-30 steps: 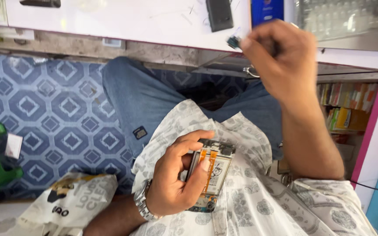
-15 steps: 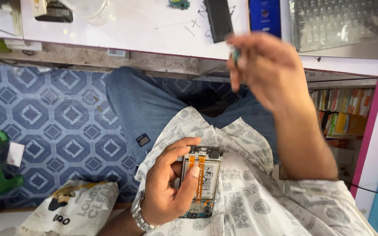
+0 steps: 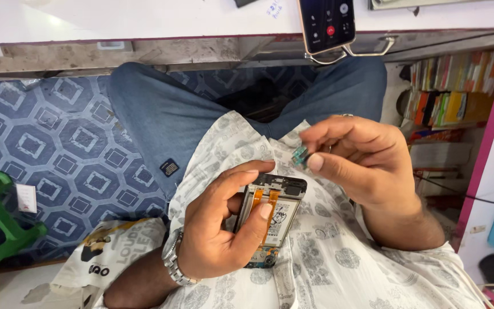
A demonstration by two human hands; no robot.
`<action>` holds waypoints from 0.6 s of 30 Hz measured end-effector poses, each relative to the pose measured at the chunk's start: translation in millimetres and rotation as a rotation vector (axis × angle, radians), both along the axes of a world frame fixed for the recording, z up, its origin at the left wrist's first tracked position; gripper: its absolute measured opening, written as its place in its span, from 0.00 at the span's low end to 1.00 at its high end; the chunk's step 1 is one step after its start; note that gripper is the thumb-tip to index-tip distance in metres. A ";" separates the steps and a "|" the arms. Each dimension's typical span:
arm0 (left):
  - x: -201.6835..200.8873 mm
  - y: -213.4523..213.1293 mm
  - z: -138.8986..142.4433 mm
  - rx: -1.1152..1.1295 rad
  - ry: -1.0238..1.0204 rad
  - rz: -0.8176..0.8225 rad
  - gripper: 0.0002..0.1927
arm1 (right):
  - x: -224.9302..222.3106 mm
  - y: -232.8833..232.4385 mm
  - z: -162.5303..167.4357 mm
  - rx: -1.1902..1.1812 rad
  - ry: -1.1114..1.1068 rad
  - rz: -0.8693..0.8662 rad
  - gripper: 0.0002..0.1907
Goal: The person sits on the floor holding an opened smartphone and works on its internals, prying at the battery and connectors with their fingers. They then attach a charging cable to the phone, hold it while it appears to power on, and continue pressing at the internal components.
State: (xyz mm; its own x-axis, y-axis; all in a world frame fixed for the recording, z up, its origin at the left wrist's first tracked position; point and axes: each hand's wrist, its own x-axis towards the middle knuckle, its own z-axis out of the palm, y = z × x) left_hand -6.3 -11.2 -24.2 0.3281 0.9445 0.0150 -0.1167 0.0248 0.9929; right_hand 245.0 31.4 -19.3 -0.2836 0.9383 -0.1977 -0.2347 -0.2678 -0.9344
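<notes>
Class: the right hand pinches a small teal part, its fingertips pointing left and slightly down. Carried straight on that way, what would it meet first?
Probably the left hand, at the index finger arched over the opened phone; depth is unclear, so the right hand might pass above.

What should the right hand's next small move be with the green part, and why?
Probably lower the small green part, pinched in the right hand, toward the top end of the opened phone: the left hand holds its exposed inside facing up, just below.
</notes>
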 end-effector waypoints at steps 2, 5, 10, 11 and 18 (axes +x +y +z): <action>0.0 0.1 2.7 0.007 -0.006 -0.004 0.25 | -2.4 -1.4 5.8 0.033 -0.102 0.021 0.09; 0.4 -2.1 6.1 0.006 0.093 0.023 0.27 | -8.1 0.8 18.1 0.133 -0.187 0.078 0.10; -2.6 -6.3 11.1 0.015 0.174 0.025 0.28 | -17.8 8.2 32.8 0.267 -0.384 0.188 0.10; -3.1 -6.9 11.8 0.018 0.175 0.026 0.28 | -20.1 8.9 34.0 0.296 -0.366 0.189 0.11; -3.5 -9.5 12.2 -0.044 0.189 0.037 0.26 | -25.8 16.2 41.0 0.381 -0.406 0.224 0.10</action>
State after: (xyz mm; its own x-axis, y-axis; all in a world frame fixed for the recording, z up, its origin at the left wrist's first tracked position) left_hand -9.8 -20.7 -12.0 0.2864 0.9543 -0.0856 0.0700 0.0683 0.9952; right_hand 219.2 47.6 21.7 -0.4550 0.8905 0.0072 0.1844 0.1021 -0.9775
